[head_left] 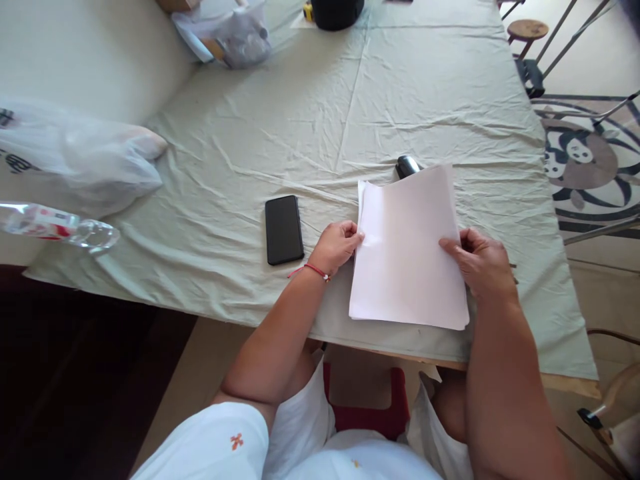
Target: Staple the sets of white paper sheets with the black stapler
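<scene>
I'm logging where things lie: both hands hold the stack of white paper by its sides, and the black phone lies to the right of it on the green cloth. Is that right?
Not quite. The head view shows the black phone to the left of the stack of white paper, beside the left hand. The rest holds: the left hand and the right hand hold it by its sides on the green cloth.

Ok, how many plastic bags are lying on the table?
2. A white crinkled plastic bag at the left edge, and a clear plastic bag with contents at the far left corner. Others may lie outside the frame.
</scene>
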`<state>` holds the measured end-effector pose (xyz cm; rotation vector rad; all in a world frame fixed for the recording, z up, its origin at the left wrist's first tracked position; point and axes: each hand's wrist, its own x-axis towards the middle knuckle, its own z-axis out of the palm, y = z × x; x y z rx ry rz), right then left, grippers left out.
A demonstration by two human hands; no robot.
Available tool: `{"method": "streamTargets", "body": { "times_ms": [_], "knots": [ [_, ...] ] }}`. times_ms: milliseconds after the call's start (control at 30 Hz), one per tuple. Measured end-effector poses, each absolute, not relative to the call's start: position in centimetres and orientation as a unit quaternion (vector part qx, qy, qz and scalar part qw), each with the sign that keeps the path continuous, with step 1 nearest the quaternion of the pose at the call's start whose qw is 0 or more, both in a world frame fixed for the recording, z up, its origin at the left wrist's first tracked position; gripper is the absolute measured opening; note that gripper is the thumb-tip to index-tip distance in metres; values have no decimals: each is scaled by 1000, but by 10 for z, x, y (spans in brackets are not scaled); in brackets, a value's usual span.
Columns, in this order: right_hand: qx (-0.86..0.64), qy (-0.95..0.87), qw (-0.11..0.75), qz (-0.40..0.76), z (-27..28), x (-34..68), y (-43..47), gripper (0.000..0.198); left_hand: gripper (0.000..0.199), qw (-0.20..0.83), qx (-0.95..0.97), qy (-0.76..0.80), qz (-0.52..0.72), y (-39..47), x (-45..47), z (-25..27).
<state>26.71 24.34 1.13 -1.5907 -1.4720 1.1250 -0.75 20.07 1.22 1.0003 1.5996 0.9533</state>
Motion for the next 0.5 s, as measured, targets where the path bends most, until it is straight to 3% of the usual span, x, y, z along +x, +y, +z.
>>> {"method": "streamTargets", "body": {
  "times_ms": [133, 267, 500],
  "knots": [
    [-574, -506, 366, 530, 18, 263, 239, 30, 17, 557, 299, 614, 473, 201, -4, 19],
    [-572, -501, 347, 549, 15, 265, 239, 29, 16, 622, 202, 570, 497, 202, -2, 26],
    [-633, -549, 395, 376, 3, 266, 247, 26, 17, 628, 225, 546, 507, 201, -2, 21]
  ]
}}
